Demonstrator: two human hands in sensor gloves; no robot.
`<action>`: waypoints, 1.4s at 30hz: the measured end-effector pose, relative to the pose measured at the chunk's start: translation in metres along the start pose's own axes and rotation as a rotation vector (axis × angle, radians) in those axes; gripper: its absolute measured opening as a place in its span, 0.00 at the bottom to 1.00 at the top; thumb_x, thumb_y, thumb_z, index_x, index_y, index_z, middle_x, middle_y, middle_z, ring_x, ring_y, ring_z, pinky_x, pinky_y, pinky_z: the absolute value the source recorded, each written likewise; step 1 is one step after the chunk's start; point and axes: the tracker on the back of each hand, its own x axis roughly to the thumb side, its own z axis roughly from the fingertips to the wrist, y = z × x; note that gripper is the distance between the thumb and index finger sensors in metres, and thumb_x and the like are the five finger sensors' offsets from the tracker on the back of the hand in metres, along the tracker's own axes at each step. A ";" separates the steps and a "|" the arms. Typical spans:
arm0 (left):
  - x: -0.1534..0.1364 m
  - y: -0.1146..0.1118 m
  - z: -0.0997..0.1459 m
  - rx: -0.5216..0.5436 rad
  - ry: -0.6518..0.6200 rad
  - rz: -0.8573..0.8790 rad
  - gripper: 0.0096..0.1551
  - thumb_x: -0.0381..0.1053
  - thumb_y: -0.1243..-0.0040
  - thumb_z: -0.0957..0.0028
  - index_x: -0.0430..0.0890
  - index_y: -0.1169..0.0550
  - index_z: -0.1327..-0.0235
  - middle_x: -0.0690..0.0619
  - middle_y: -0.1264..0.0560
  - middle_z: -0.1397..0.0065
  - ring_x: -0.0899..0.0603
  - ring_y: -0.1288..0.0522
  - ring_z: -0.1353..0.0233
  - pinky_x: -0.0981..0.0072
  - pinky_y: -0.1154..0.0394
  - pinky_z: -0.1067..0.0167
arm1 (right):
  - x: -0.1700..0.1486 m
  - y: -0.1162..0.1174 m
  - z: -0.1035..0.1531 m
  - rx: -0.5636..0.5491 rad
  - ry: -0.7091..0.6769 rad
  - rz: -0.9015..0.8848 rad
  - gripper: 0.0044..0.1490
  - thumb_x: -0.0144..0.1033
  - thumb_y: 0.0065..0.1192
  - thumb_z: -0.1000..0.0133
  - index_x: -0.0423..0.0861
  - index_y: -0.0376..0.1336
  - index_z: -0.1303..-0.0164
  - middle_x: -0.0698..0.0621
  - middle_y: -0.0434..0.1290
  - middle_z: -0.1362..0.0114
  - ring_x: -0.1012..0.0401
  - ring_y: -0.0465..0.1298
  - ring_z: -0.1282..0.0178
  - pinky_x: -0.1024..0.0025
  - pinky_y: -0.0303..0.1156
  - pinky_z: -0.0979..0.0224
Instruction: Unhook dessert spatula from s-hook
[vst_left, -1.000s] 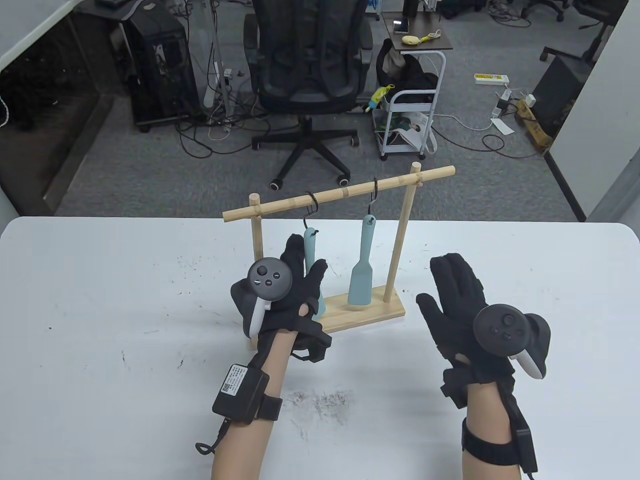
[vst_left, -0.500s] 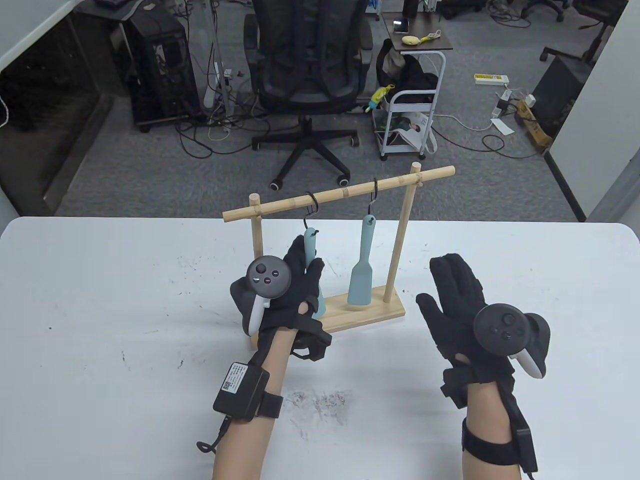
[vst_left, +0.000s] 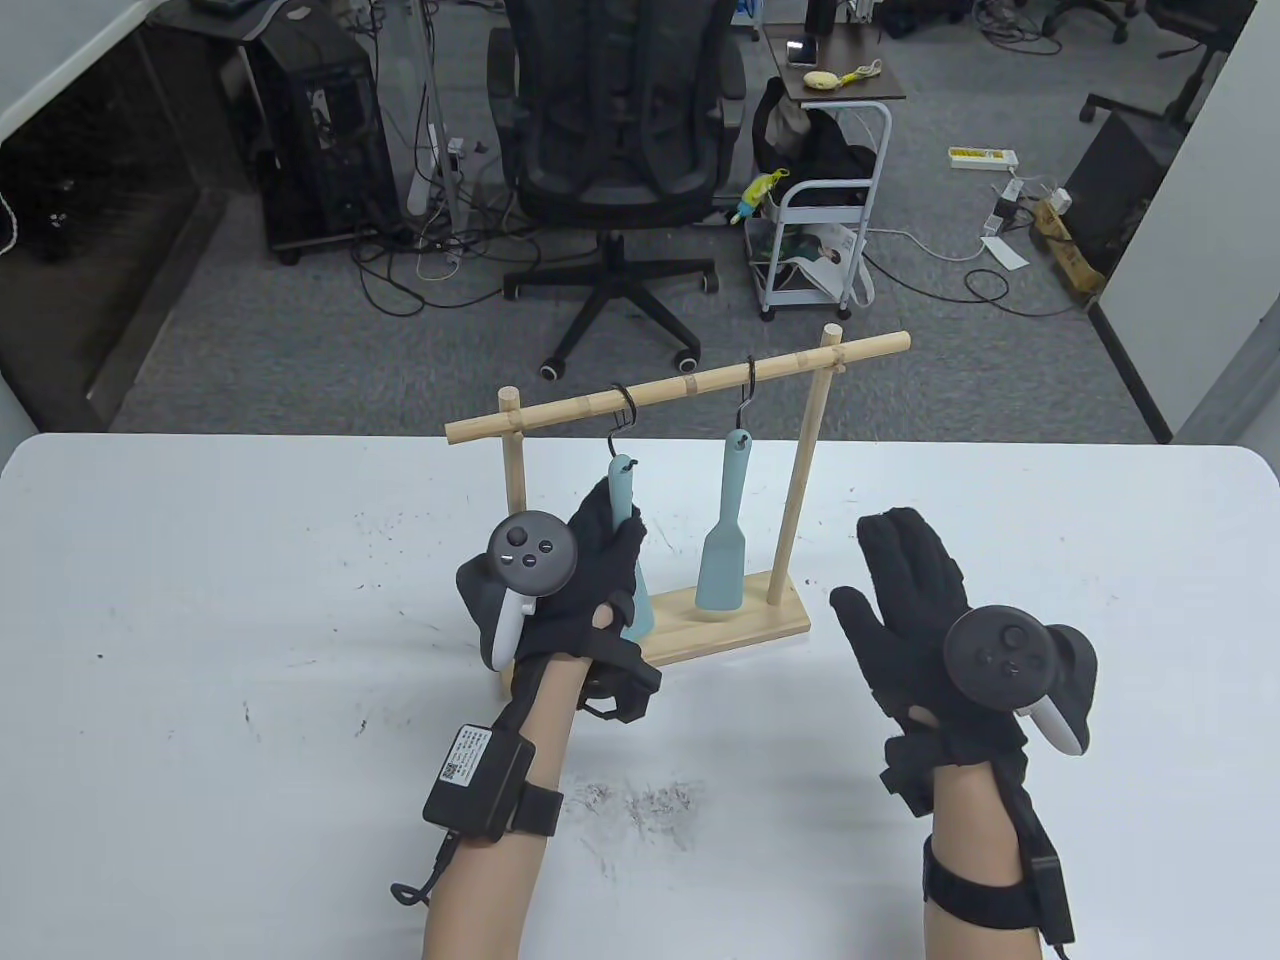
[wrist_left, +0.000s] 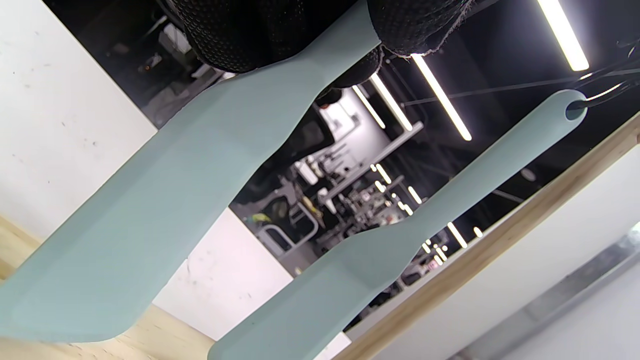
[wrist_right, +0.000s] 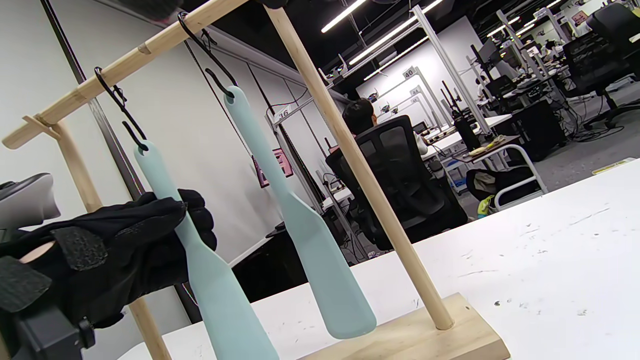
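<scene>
A: How will that dessert spatula (vst_left: 621, 492) handle, do you reckon?

B: Light, I'd judge, and likely silicone: a slim handle widening to a flat blade, probably a little bendy at the blade end and slightly grippy, not slick. Nothing fragile about it. The sensible place to take it is the handle just below the hanging hole, so a short lift clears the hole off the hook's lower curl.

A: And where is it relative to the hands?

B: The left hand (vst_left: 590, 570) is already on it. In the right wrist view the gloved fingers (wrist_right: 165, 220) wrap around the handle partway down, with the blade hanging below the hand toward the wooden rack's base (vst_left: 760, 625). The top of the handle sits above the fingers, its hole hanging on the black s-hook (vst_left: 620, 425) under the bamboo rail (vst_left: 680, 385). So it's gripped but not yet unhooked.

A: The right hand (vst_left: 930, 620)?

B: Well off to the right of the rack, spread flat and open, holding nothing, hovering or resting over the white table (vst_left: 200, 600); I can't tell which.

A: There's a second spatula (vst_left: 725, 530).

B: Yes, hanging on its own hook between the two hands, near the rack's right post. It's close beside the gripped one, so a tilt toward the right could knock it.
</scene>
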 end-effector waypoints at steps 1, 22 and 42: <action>0.000 0.000 0.000 -0.002 -0.003 0.001 0.35 0.59 0.44 0.38 0.57 0.37 0.17 0.59 0.27 0.21 0.49 0.24 0.22 0.52 0.26 0.24 | 0.000 0.000 0.000 0.001 0.000 0.001 0.48 0.61 0.54 0.41 0.48 0.52 0.14 0.40 0.50 0.11 0.36 0.54 0.15 0.35 0.50 0.20; 0.009 -0.001 0.011 -0.093 -0.060 0.116 0.33 0.59 0.41 0.40 0.52 0.30 0.21 0.54 0.20 0.28 0.48 0.15 0.34 0.60 0.16 0.41 | 0.001 0.003 -0.002 0.019 -0.005 -0.013 0.48 0.61 0.54 0.41 0.48 0.53 0.15 0.40 0.50 0.11 0.36 0.54 0.15 0.35 0.51 0.21; 0.015 -0.001 0.017 -0.203 -0.040 0.356 0.34 0.59 0.40 0.40 0.48 0.28 0.22 0.52 0.19 0.31 0.49 0.12 0.40 0.65 0.13 0.48 | 0.000 0.004 -0.002 0.032 -0.006 -0.030 0.47 0.61 0.54 0.41 0.48 0.53 0.15 0.40 0.50 0.11 0.36 0.54 0.15 0.35 0.51 0.21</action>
